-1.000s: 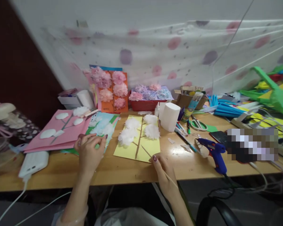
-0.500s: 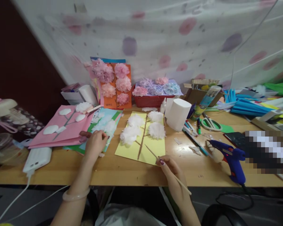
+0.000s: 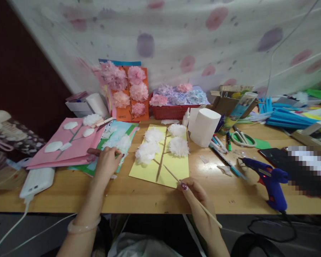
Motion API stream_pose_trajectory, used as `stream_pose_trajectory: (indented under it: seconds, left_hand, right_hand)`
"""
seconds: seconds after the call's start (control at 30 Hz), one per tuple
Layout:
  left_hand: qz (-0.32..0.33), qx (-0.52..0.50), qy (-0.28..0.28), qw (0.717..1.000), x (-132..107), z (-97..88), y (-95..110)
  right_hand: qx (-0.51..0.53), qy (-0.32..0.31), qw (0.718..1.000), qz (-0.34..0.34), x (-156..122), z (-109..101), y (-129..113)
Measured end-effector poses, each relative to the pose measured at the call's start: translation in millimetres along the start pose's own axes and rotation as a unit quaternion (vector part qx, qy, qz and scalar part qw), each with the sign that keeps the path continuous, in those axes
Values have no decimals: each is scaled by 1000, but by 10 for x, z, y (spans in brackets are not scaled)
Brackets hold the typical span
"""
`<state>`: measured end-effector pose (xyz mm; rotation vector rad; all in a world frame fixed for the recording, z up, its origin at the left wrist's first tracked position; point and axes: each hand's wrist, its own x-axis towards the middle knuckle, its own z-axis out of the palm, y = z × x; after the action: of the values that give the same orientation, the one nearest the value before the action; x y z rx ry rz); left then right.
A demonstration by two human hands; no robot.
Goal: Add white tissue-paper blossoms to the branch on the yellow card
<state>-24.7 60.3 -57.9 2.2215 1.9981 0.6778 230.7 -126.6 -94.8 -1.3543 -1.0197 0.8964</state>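
My right hand (image 3: 196, 196) grips a thin paintbrush (image 3: 211, 216) with a pale wooden handle, its tip over the lower part of a yellow card (image 3: 173, 172). A brown painted stem (image 3: 162, 159) with short branches runs up the card. White fluffy paper flowers (image 3: 178, 146) sit on both sides of it. My left hand (image 3: 107, 166), fingers bent, rests by the blue-and-green card (image 3: 127, 130) on the left. A brown finger-like shape (image 3: 94, 152) sticks out beside it; what the fingers hold is hidden.
Pink card (image 3: 46, 159) and a power bank (image 3: 39, 181) lie left. Behind stand an orange flower card (image 3: 120, 115) and a red basket (image 3: 168, 113). At right are a tissue roll (image 3: 204, 126), pens (image 3: 224, 161), scissors (image 3: 243, 139) and a blue glue gun (image 3: 273, 182) with its cable.
The view has shifted slightly. Both hands stay in nearly the same places, and the brush tip remains over the same spot on the yellow card.
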Motion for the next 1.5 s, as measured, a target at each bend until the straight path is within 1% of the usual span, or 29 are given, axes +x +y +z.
stream_pose_trajectory:
  seconds: [0.1,0.23,0.33,0.43,0.53,0.6,0.63,0.67,0.7,0.77,0.8,0.83,0.87,0.9,0.93,1.0,1.03,1.1,1.2,1.3,1.4,1.47,1.5]
  left_hand:
    - [-11,-9,-9,1000,1,-4,-38]
    - [-33,-22,-1,999,-23,-29,-46]
    - [-32,-25,3,999,-13,-22,-43]
    - [-24,-38,-14,999,8,-23,-61]
    - [-27,-55,-23,998,-2,-60,-92]
    - [-39,-82,-11,996,-48,-97,-80]
    - [-48,-121,-4,991,-87,-115,-52]
    - [-60,-179,0,982,-137,-131,-8]
    - [-75,-252,0,965,-196,-143,53]
    - [-106,-386,-17,916,-325,-153,201]
    - [-117,-426,-27,897,-385,-150,272]
    - [-121,-452,-33,883,-436,-139,330]
    - [-121,-460,-24,879,-473,-122,366]
    - [-116,-450,-3,886,-494,-98,377]
    - [-106,-417,24,903,-499,-69,362]
    - [-78,-299,65,949,-469,-4,276]
    - [-58,-236,66,968,-441,26,220]
    - [-12,-140,33,990,-375,76,122]
    - [63,-63,-5,996,-281,121,67]
    - [101,8,-22,995,-206,139,88]
    - [103,22,-30,994,-162,125,109]
    - [83,-15,1,996,-170,95,122]
    - [65,-53,24,996,-187,75,134]
  right_hand:
    - [5,9,1000,-6,-4,-9,4]
    - [3,13,1000,7,-17,-10,10]
    - [-3,8,1000,17,-26,-13,25]
    - [-10,9,1000,18,-34,-31,38]
    - [-11,4,1000,5,-41,-59,42]
    - [-1,-1,1000,-2,-46,-69,44]
    - [9,3,1000,-4,-49,-68,46]
    - [22,11,1000,-7,-52,-62,48]
    - [37,17,999,-12,-56,-50,50]
    - [70,19,997,-32,-62,-15,54]
    - [83,16,996,-38,-65,4,56]
    - [91,16,995,-40,-67,20,59]
    - [93,20,995,-38,-68,31,64]
    - [89,27,995,-37,-69,36,70]
    - [80,37,995,-34,-71,33,79]
    - [60,47,997,-32,-75,11,97]
    - [52,43,997,-30,-76,-4,103]
    - [43,29,998,-24,-72,-28,103]
    - [48,-7,998,-34,-36,-28,65]
    - [75,-28,996,-44,16,11,4]
    - [99,-27,994,-41,35,62,-58]
    - [112,-3,993,-24,24,91,-94]
    - [120,10,993,-14,16,102,-107]
